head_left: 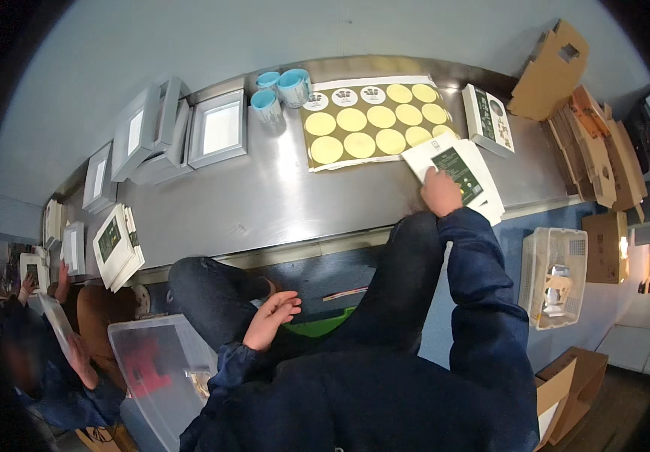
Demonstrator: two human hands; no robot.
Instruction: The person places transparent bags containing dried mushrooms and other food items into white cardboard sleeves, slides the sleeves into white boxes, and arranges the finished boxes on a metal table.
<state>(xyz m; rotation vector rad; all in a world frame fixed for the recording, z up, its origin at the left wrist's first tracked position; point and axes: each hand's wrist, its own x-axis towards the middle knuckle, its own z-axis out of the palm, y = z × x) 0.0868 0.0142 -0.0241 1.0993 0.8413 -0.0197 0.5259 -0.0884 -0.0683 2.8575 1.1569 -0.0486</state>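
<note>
My right hand (442,191) rests with its fingertips on a fanned stack of flat white packages (422,156), near the front edge of the steel table (268,209). The top package bears a dark green printed label (459,176). Behind the stack lies a sheet of round labels (381,117); three white printed rounds remain in its back row, and the other circles are pale yellow. My left hand (273,322) hovers over my lap, fingers loosely bent and holding nothing. To the sheet's right sits a white box with a green printed panel (489,120).
Light blue cups (267,106) stand behind, beside grey trays (217,125). More packages (114,246) lie left. A co-worker (70,361) sits there, near a clear plastic bin (158,361). Flattened cardboard (551,70) leans at right; a white crate (554,277) is below.
</note>
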